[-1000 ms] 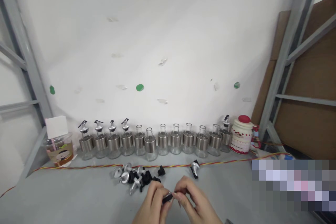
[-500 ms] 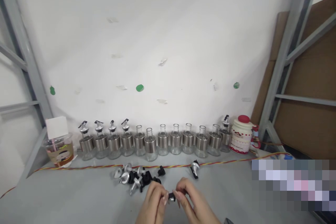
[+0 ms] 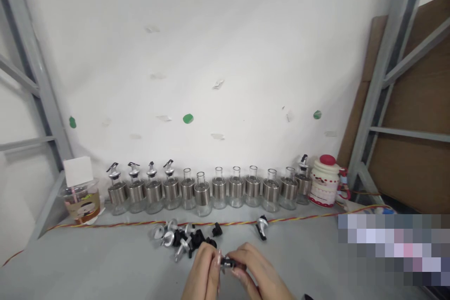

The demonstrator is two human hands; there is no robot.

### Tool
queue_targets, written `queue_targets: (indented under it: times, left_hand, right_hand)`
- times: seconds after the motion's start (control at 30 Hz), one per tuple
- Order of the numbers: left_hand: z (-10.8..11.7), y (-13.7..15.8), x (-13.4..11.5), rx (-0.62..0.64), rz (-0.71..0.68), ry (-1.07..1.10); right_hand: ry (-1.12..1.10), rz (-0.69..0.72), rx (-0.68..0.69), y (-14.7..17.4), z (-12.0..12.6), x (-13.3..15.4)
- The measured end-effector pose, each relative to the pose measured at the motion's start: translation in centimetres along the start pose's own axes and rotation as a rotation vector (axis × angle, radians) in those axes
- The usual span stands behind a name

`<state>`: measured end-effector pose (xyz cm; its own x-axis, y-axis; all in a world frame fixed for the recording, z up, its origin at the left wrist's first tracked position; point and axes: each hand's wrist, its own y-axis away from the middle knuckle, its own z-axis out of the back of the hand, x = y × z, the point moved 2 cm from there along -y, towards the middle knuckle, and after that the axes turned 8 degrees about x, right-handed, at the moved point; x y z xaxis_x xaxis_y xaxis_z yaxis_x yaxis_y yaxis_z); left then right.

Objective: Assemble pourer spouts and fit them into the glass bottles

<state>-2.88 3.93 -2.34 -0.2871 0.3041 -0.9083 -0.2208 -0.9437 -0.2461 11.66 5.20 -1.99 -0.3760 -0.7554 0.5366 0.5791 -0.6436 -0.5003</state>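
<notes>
Reference point for clock positions: the pair of hands, with 12 o'clock toward the wall (image 3: 246, 56).

The left hand (image 3: 202, 269) is closing its bent fingers on one end of a small black-and-silver pourer fitting (image 3: 228, 263). The right hand (image 3: 258, 269) is pinching the opposite end between thumb and fingers. The fitting is sitting above the near part of the counter (image 3: 105, 262); this two-ended hold is probably steadying one end while the other is being worked. Fingers are covering much of the fitting, so its exact form cannot be confirmed.

A cluster of loose pourer parts (image 3: 183, 246) is lying at 10 o'clock, a black stopper (image 3: 217, 230) at 11, and a separate pourer (image 3: 262, 228) between 1 and 2, all presumably being kept within reach.

Glass bottles with metal sleeves are standing in a row along the wall, likely leaving the near counter free for handwork. Seven open bottles (image 3: 236, 189) are spanning 11 to 1 o'clock, showing no coloured liquid. Four pourer-topped bottles (image 3: 136, 192) are standing around 10, and one pourer-topped bottle (image 3: 303, 187) between 1 and 2. A clear plastic cup (image 3: 82, 206) near 10 is holding amber liquid at its base. A red-lidded canister (image 3: 324, 185) at 2 is concealing its contents.
</notes>
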Motion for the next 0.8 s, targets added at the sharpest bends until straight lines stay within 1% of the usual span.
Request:
queue_targets:
  times: [0.07, 0.2, 0.33, 0.47, 0.57, 0.7, 0.8]
  left_hand:
    - [0.0, 0.0, 0.0, -0.014, -0.021, 0.000]
    - [-0.2, 0.0, 0.1, -0.018, -0.030, -0.007]
    - [-0.1, -0.1, 0.1, -0.022, -0.077, -0.032]
    - [0.0, -0.1, 0.1, -0.018, -0.132, -0.074]
    - [0.1, -0.1, 0.1, -0.015, -0.143, -0.094]
    - [0.0, -0.2, 0.0, -0.019, -0.145, -0.110]
    - [0.1, -0.1, -0.1, -0.034, -0.127, -0.116]
  right_hand:
    - [0.040, 0.016, -0.031, 0.0, 0.0, -0.1]
    - [0.052, 0.046, -0.089, -0.1, 0.0, -0.1]
    - [0.078, 0.107, -0.098, -0.4, 0.6, 0.4]
    - [0.200, 0.130, -0.074, -0.5, 1.0, 0.9]
    - [0.306, 0.144, -0.079, -0.3, 1.1, 0.9]
    - [0.360, 0.126, -0.049, -0.2, 1.3, 0.8]
    - [0.379, 0.066, -0.026, -0.4, 1.4, 1.1]
